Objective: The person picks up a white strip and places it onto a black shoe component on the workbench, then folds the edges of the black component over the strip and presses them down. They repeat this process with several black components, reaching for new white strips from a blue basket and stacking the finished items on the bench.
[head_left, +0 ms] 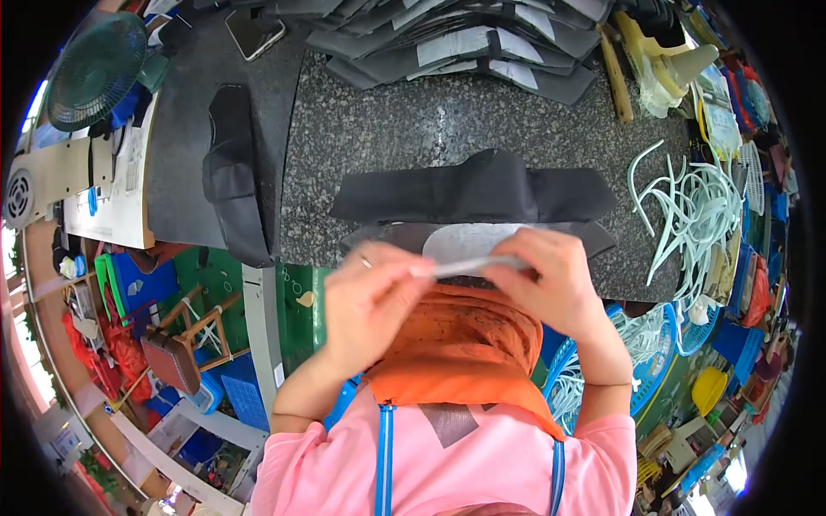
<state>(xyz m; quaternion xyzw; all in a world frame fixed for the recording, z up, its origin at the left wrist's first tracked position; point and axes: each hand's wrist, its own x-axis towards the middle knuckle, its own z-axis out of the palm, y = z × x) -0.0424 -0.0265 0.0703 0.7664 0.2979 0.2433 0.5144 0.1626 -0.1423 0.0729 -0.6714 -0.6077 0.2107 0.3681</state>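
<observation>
My left hand [374, 297] and my right hand [551, 279] are raised over the near edge of a speckled stone tabletop [370, 120]. Stretched between them is a pale, thin strip [469, 267], slightly blurred, with its ends pinched in my fingers. Just beyond lies a black padded fabric piece [482, 191] with a raised middle. A second dark piece [594, 238], bearing a pale grey patch [460, 239], is partly hidden behind my hands and the strip. Another black fabric piece [234, 181] rests to the left on a dark grey surface.
Dark flat pieces with pale patches [465, 47] are stacked at the far edge. Loose pale green strips [693, 211] lie at the right; more fill a blue basket [667, 365] below. A phone [255, 34], a green fan [99, 73] and a wooden stick [616, 77] are around.
</observation>
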